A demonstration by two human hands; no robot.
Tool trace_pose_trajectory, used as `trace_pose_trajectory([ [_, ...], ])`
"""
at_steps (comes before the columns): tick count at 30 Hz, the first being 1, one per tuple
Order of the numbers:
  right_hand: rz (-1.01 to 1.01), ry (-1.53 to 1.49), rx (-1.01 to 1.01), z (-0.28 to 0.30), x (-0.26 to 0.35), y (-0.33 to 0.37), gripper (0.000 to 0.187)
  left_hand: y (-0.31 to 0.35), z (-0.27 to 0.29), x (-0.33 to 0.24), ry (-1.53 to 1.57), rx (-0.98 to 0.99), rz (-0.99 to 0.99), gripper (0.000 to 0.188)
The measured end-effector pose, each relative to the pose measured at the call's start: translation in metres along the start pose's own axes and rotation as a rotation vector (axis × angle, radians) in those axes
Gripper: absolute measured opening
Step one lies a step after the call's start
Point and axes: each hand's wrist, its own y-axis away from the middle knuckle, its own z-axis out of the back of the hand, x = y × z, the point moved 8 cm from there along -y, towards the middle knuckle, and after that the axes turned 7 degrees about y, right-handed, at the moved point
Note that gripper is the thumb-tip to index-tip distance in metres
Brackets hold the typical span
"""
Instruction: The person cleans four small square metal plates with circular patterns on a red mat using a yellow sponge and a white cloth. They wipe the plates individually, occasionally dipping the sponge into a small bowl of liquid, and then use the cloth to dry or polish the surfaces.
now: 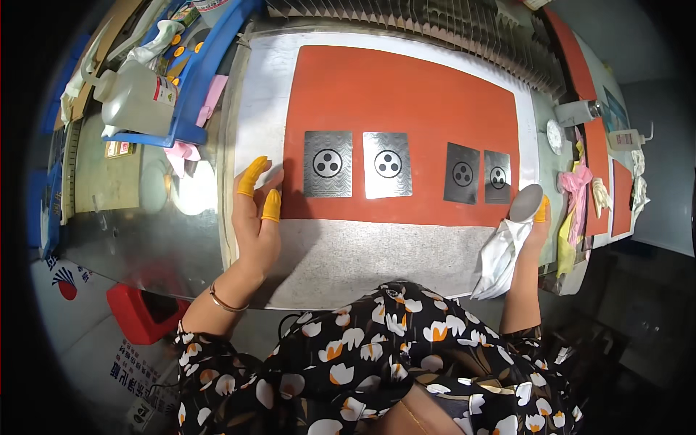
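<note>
- So I've got four flat, rectangular silver metal plates (327, 164), each with a black ring and three dots, lying face up on my smooth, orange-red rectangular mat (406, 94). Two sit near its left side, two toward its lower right, with gaps between, I'd guess so edges don't scrape.
- The right-hand two look darker; could just be the light.
- The mat probably gives them a flat, non-scratchy bed. It's on a white sheet (264, 94), which borders it left, right and along the back.
- My left grip (255, 228) is loose, fingers spread beside the mat's left edge, holding nothing. Can't tell if the fingertips touch down. The stretchy yellow finger cots (270, 206) likely save the metal from prints.
- My right grip (534, 235) is closed round a grey, oval-faced pad (526, 202) with crumpled white cloth (502, 254) hanging off it, by the mat's lower right corner. Most of those fingers are hidden, so no clue on the exact hold.
- Bare grey metal surface (362, 254) in front of me, handy elbow room.
- Off left, a blue plastic tray (190, 123) corrals a translucent white bottle (138, 101); upright thin metal sheets (435, 36) line the back, presumably to save space.
</note>
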Motion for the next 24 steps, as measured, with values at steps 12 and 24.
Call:
trace_pose_trajectory([
  [12,0.005,0.003,-0.001,0.008,-0.007,-0.005,0.021,0.001,-0.002,0.002,0.055,0.002,0.002,0.045],
  [24,-0.130,-0.052,-0.174,0.004,-0.003,0.000,0.022,0.004,-0.002,0.006,0.189,0.012,0.058,0.040],
])
